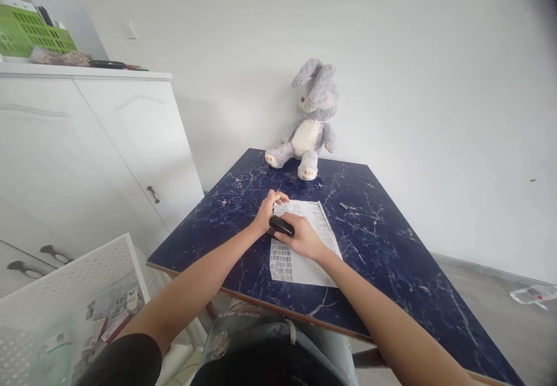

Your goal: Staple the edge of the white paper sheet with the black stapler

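A printed sheet of paper (311, 261) lies on the dark blue marbled table in front of me, its left part covered with rows of small text. My right hand (304, 238) is closed around a black stapler (282, 226), which sits across the paper's left edge. At the upper left edge of the paper is my left hand (266, 212), its fingers curled over that edge and the thumb up, close beside the stapler's front end. Part of the left fingers and the stapler's underside are hidden. Whether there is more than one sheet I cannot tell.
A grey plush rabbit (308, 125) sits at the table's (383, 270) far edge against the wall. A small dark piece (343, 206) lies right of the paper. White cabinets (126, 119) and a white perforated bin (78, 276) stand at left; a plastic package (533, 295) lies on the floor at right.
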Available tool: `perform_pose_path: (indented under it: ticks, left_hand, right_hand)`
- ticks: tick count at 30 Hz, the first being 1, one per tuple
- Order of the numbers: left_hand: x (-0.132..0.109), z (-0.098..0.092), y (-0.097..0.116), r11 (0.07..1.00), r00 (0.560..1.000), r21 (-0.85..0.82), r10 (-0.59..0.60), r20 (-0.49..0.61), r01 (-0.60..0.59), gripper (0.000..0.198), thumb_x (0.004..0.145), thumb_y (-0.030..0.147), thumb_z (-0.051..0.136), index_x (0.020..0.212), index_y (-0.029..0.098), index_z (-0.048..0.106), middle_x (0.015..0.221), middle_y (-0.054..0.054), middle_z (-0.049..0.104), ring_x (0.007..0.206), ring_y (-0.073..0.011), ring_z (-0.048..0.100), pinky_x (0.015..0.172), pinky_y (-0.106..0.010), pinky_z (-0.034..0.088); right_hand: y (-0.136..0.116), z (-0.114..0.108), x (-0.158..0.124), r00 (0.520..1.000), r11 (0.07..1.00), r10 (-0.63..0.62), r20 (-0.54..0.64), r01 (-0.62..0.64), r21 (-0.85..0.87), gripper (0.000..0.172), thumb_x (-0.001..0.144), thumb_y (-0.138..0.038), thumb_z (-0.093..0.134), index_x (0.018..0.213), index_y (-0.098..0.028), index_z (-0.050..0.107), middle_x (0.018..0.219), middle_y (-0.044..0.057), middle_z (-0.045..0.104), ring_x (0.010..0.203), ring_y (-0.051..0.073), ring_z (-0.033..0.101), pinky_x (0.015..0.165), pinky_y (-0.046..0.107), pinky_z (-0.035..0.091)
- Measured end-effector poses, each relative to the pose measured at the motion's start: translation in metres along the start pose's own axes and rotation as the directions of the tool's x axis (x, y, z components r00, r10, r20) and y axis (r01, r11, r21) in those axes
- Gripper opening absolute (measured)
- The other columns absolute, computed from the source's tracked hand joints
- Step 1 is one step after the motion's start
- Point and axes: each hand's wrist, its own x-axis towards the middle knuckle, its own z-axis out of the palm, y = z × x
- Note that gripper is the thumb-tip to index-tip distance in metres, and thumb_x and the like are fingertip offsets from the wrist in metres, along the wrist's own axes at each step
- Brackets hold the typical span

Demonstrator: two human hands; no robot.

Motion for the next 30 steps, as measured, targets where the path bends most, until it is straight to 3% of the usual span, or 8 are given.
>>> perform_pose_path:
  ticks: [4, 6, 11, 15, 22, 26, 30]
  left_hand:
    - [-0.002, -0.002, 0.009, 0.994, 0.960, 0.070, 0.101, -0.262, -0.085, 0.065, 0.104, 0.052, 0.010, 0.078, 0.021, 0.060, 0.077, -0.003, 0.060, 0.076, -0.0174, 0.052, 0.077, -0.029, 0.042]
    - [-0.005, -0.002, 0.014, 0.992, 0.943, 0.090, 0.116, -0.311, -0.092, 0.055, 0.105, 0.050, 0.018, 0.077, 0.021, 0.055, 0.072, -0.002, 0.055, 0.071, -0.0161, 0.050, 0.073, -0.028, 0.041]
    - [-0.009, 0.003, 0.020, 0.988, 0.977, 0.094, 0.133, -0.167, -0.119, 0.032, 0.103, 0.045, 0.039, 0.091, 0.021, 0.057, 0.087, -0.002, 0.063, 0.082, -0.0160, 0.059, 0.079, -0.027, 0.044]
    - [-0.009, 0.005, 0.017, 0.985, 0.978, 0.102, 0.151, -0.146, -0.137, 0.021, 0.098, 0.040, 0.051, 0.105, 0.021, 0.059, 0.105, -0.006, 0.067, 0.098, -0.0189, 0.063, 0.091, -0.031, 0.046]
    - [-0.010, 0.003, 0.009, 0.987, 0.980, 0.048, 0.158, -0.119, -0.153, 0.031, 0.089, 0.032, 0.066, 0.118, 0.020, 0.065, 0.115, -0.010, 0.070, 0.107, -0.0236, 0.067, 0.100, -0.038, 0.050]
    - [-0.011, 0.003, 0.009, 0.963, 0.968, 0.157, 0.234, -0.093, -0.218, 0.027, 0.088, 0.025, 0.065, 0.114, 0.021, 0.072, 0.116, -0.009, 0.072, 0.107, -0.0240, 0.068, 0.101, -0.040, 0.051]
    - [-0.013, 0.005, 0.010, 0.935, 0.954, 0.196, 0.300, 0.012, -0.296, 0.031, 0.086, 0.018, 0.063, 0.115, 0.022, 0.074, 0.118, -0.007, 0.073, 0.113, -0.0241, 0.067, 0.106, -0.043, 0.050]
  right_hand:
    - [0.005, 0.004, 0.002, 0.993, 0.996, 0.076, -0.088, -0.072, 0.051, 0.011, 0.085, -0.032, 0.064, 0.088, -0.021, 0.062, 0.081, 0.000, 0.065, 0.072, 0.017, 0.057, 0.067, 0.028, 0.041]
    - [0.006, 0.003, 0.003, 0.977, 0.991, 0.129, -0.168, -0.123, 0.049, 0.012, 0.086, -0.033, 0.062, 0.089, -0.021, 0.061, 0.080, 0.000, 0.066, 0.072, 0.018, 0.058, 0.067, 0.029, 0.041]
    - [0.010, 0.000, 0.004, 0.951, 0.988, 0.157, -0.265, -0.151, 0.041, 0.013, 0.085, -0.034, 0.062, 0.086, -0.021, 0.059, 0.080, 0.002, 0.066, 0.072, 0.019, 0.059, 0.067, 0.029, 0.042]
    - [0.013, -0.004, 0.004, 0.918, 0.980, 0.197, -0.343, -0.182, 0.077, 0.017, 0.087, -0.037, 0.059, 0.090, -0.021, 0.062, 0.083, 0.004, 0.069, 0.073, 0.021, 0.061, 0.067, 0.030, 0.043]
    - [0.020, -0.013, 0.002, 0.847, 0.966, 0.255, -0.467, -0.248, 0.078, 0.021, 0.088, -0.040, 0.059, 0.094, -0.021, 0.062, 0.086, 0.006, 0.071, 0.076, 0.024, 0.063, 0.070, 0.032, 0.045]
    - [0.022, -0.012, 0.003, 0.855, 0.974, 0.218, -0.470, -0.225, 0.042, 0.020, 0.087, -0.037, 0.058, 0.096, -0.020, 0.063, 0.089, 0.007, 0.071, 0.079, 0.024, 0.064, 0.072, 0.033, 0.046]
    - [0.023, -0.011, 0.004, 0.852, 0.976, 0.200, -0.484, -0.214, 0.028, 0.018, 0.088, -0.036, 0.057, 0.095, -0.020, 0.063, 0.089, 0.006, 0.070, 0.078, 0.023, 0.063, 0.071, 0.032, 0.045]
